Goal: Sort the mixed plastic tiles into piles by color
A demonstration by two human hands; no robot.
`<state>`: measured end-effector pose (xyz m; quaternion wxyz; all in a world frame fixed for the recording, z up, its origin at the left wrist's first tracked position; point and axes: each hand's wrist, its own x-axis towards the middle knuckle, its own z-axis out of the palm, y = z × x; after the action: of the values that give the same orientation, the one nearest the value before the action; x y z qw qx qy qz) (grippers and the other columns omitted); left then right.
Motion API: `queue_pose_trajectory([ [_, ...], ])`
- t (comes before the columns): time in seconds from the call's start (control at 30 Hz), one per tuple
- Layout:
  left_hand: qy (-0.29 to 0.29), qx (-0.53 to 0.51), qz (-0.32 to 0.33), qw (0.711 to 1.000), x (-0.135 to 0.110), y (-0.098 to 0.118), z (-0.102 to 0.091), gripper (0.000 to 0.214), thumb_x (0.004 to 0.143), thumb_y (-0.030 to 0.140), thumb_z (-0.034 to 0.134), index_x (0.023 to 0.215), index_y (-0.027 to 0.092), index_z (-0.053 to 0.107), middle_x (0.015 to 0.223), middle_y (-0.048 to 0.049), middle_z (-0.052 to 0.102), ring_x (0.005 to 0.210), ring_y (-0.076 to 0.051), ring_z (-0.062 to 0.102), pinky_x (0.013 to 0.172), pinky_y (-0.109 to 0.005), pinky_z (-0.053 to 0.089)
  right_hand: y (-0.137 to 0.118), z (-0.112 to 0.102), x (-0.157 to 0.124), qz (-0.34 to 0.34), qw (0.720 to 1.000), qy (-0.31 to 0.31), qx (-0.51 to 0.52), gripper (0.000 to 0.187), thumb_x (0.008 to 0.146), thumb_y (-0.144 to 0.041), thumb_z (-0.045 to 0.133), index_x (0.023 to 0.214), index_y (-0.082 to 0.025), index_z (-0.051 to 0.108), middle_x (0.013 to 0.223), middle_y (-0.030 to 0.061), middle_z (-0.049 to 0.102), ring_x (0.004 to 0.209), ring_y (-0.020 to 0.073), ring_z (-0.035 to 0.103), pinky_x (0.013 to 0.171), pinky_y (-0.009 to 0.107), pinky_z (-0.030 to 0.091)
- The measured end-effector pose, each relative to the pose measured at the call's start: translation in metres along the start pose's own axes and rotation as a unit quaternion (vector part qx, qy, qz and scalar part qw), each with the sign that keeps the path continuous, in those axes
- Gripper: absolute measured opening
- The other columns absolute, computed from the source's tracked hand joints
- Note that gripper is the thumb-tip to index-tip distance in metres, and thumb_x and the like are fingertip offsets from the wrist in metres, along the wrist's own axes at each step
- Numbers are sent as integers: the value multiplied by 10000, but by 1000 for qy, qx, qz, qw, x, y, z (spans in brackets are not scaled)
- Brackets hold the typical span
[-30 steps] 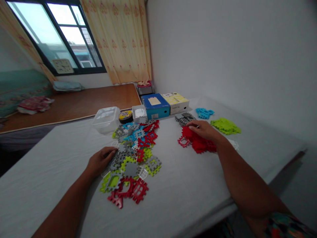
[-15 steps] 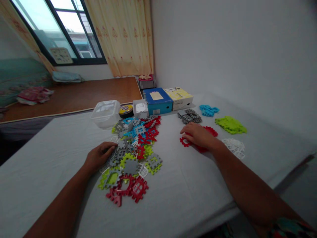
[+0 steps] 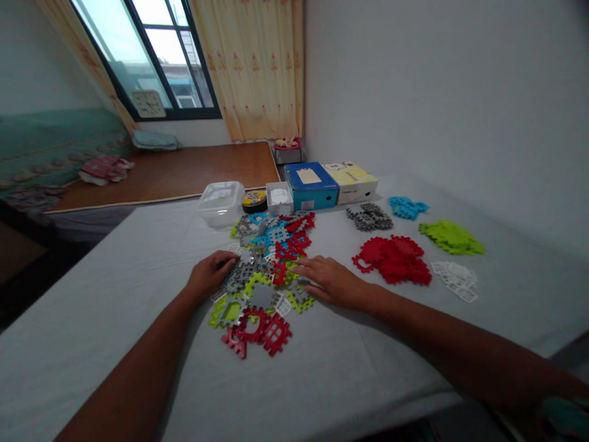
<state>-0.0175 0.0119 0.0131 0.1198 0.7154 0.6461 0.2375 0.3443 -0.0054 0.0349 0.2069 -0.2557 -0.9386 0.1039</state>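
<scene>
A mixed heap of flat interlocking plastic tiles [image 3: 264, 270], red, grey, green, blue and white, lies mid-table. My left hand [image 3: 210, 275] rests at the heap's left edge, fingers curled onto grey tiles. My right hand [image 3: 329, 280] lies flat and open on the heap's right edge, touching green and grey tiles. To the right lie piles of one colour each: red tiles [image 3: 393, 259], grey tiles [image 3: 369, 217], blue tiles [image 3: 407, 207], green tiles [image 3: 451, 237] and white tiles [image 3: 456, 280].
A white cloth covers the table [image 3: 115, 288]. At its far edge stand a clear plastic tub [image 3: 221, 203], a round tin [image 3: 254, 201], a small white box [image 3: 279, 198], a blue box [image 3: 311, 185] and a yellow box [image 3: 352, 180]. The wall is close on the right.
My right hand left the red pile and moved left to the mixed heap. The left hand stayed at the heap's left edge. The camera view swung left.
</scene>
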Motion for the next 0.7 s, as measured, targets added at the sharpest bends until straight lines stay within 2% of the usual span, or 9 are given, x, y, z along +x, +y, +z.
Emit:
queue_pose_trajectory([
  [0.1, 2, 3, 6, 1000, 0, -2, 1, 468, 802, 578, 451, 982, 240, 719, 1080, -37, 730, 995, -225, 660, 883, -314, 505, -16, 12, 17, 13, 999, -11, 44, 492, 940, -293, 530, 1417, -222, 436, 1312, 114, 595, 1146, 234, 553, 960, 393, 435],
  [0.2, 5, 7, 7, 1000, -1, -2, 1, 471, 804, 579, 450, 981, 238, 722, 1080, -37, 729, 980, -228, 665, 877, -316, 508, -24, 15, 32, -1, 999, -18, 45, 432, 925, -327, 567, 1334, -194, 532, 1220, 122, 637, 1081, 234, 577, 939, 381, 431],
  [0.3, -1, 6, 6, 1000, 0, -2, 1, 473, 806, 578, 448, 995, 241, 721, 1083, -34, 729, 973, -230, 667, 881, -322, 508, -24, 13, 37, -2, 1000, 12, 27, 304, 936, -330, 555, 1199, -196, 630, 1120, 110, 676, 1025, 225, 588, 919, 378, 418],
  [0.4, -3, 9, 3, 1000, 1, -3, 0, 477, 801, 587, 448, 1001, 251, 720, 1086, -28, 730, 992, -230, 662, 891, -317, 505, -14, 7, 32, 18, 998, 47, 44, 200, 951, -256, 522, 1071, -213, 676, 1049, 76, 709, 976, 198, 606, 887, 338, 421],
  [0.47, 0, 12, 1, 1000, 2, -4, 1, 470, 799, 591, 452, 992, 258, 720, 1085, -23, 731, 995, -228, 662, 891, -310, 506, -2, -1, 26, 60, 993, 66, 78, 225, 936, -192, 520, 1115, -213, 654, 1042, 62, 711, 927, 173, 626, 832, 293, 437],
  [0.57, 4, 11, 8, 1000, 2, -8, 2, 461, 805, 583, 453, 993, 257, 719, 1084, -21, 729, 986, -222, 667, 888, -299, 507, 22, -22, 15, 149, 981, 82, 96, 377, 898, -171, 542, 1274, -188, 561, 967, 55, 712, 806, 154, 641, 735, 260, 445],
  [0.63, 3, 13, 14, 1000, 2, -9, 2, 457, 805, 578, 458, 992, 255, 720, 1089, -21, 726, 990, -220, 668, 895, -296, 505, 40, -42, 6, 195, 976, 77, 59, 345, 892, -200, 543, 1232, -180, 591, 884, 45, 712, 744, 155, 630, 708, 263, 436],
  [0.7, 4, 18, 12, 1000, 2, -9, 2, 453, 801, 578, 462, 989, 257, 721, 1092, -19, 725, 990, -221, 668, 895, -296, 506, 58, -63, -4, 222, 974, 54, 11, 243, 894, -224, 529, 1094, -183, 662, 864, 47, 714, 745, 161, 622, 708, 266, 426],
])
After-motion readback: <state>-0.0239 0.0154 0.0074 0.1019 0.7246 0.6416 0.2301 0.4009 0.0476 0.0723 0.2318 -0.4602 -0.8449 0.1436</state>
